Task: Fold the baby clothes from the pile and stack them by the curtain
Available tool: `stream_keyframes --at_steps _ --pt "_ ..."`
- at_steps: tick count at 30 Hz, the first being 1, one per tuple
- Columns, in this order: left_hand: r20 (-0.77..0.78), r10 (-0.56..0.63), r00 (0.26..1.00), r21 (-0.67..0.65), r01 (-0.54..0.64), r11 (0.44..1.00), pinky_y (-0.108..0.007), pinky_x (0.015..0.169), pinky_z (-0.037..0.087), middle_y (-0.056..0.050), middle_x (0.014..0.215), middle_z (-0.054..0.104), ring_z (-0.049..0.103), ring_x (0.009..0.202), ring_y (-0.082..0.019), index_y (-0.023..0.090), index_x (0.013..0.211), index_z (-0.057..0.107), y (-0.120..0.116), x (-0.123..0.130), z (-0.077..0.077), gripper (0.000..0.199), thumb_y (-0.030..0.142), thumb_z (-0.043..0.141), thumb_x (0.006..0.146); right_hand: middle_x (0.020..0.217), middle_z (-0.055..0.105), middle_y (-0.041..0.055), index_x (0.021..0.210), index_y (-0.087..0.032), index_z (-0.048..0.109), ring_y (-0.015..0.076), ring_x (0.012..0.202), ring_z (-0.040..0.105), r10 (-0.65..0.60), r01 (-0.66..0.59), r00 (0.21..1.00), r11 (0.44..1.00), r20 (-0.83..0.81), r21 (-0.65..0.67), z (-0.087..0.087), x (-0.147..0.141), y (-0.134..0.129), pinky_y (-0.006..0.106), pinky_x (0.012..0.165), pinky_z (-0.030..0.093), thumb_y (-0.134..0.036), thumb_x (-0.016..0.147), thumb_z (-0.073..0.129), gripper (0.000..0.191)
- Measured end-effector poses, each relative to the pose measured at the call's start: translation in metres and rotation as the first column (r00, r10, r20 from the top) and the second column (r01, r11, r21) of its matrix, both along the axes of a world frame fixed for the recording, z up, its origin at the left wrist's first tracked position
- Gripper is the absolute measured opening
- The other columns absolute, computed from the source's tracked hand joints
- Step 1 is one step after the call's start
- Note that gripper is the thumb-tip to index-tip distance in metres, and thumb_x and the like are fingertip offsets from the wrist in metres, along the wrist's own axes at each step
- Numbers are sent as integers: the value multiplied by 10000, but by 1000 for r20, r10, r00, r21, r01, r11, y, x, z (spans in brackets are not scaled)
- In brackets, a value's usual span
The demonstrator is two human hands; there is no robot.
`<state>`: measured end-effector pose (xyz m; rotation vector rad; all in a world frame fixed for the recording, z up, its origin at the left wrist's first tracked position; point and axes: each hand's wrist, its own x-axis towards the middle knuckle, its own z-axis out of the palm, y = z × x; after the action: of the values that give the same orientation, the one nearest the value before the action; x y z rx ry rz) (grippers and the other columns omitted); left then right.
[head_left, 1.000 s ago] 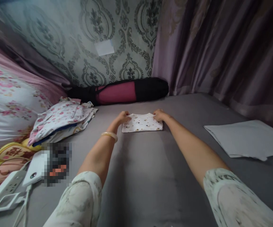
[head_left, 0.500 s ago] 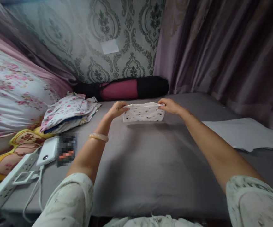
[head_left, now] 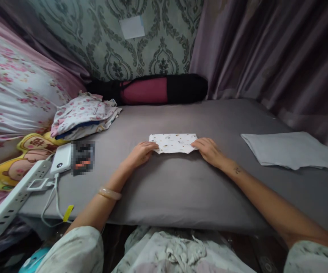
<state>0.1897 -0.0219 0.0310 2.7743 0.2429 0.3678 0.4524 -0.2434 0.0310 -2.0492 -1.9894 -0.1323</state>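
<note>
A small white cloth garment (head_left: pixel 174 143) with tiny printed figures lies nearly flat on the grey bed sheet in front of me, its near corners slanting. My left hand (head_left: pixel 144 152) grips its left end, fingers on top and the thumb hidden. At the opposite end my right hand (head_left: pixel 208 150) holds the right edge in the same way. Between the two hands the cloth is spread straight, and its near edge casts a thin shadow on the sheet (head_left: pixel 178 189).
Folded printed clothes (head_left: pixel 85 115) are piled at left, near a white power bank (head_left: pixel 61 158), a power strip (head_left: pixel 17 197) with cables and a yellow cushion (head_left: pixel 13 170). A light grey folded cloth (head_left: pixel 289 149) lies right. A black and maroon long bag (head_left: pixel 146 91) rests against the wall.
Both hands have brought the garment down and nearer, from hanging upright above the bed to lying almost flat on it. The fingers now rest over its ends. My view has tilted downward.
</note>
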Motion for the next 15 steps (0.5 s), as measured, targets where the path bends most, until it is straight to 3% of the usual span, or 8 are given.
stream_keyframes --at_steps 4,9,12,15 --pt "-64 -38 997 44 40 998 -387 1114 347 -62 1320 605 484 1301 -172 215 1208 616 -1 -6 -10 458 95 370 841 1205 617 99 1203 -214 627 224 1109 512 51 -51 999 998 10 -34 -7 -4 -9 385 992 346 -82 909 340 431" --pt "-147 -13 989 65 23 998 -422 1143 295 -51 1388 549 467 1317 -191 237 1253 579 -4 -9 -7 575 55 415 733 1208 634 74 1138 -211 667 207 1093 547 27 -27 1000 993 5 -115 1 -8 -9 388 1040 305 15 783 383 507" --pt "-123 74 990 59 -67 996 -383 1110 344 -63 1305 612 536 1244 -186 221 1197 605 -13 5 -1 502 61 392 772 1239 632 81 1125 -191 677 215 1144 540 -51 50 999 995 -6 -87 7 -23 10 374 1049 313 -64 839 386 428" --pt "-31 221 975 102 -217 971 -389 1116 331 -117 1375 548 464 1314 -215 159 1289 531 -30 32 4 459 114 362 865 1443 476 103 1356 -138 522 220 1331 398 -110 110 994 994 -17 -11 9 -47 40 377 1116 251 -174 925 318 478"
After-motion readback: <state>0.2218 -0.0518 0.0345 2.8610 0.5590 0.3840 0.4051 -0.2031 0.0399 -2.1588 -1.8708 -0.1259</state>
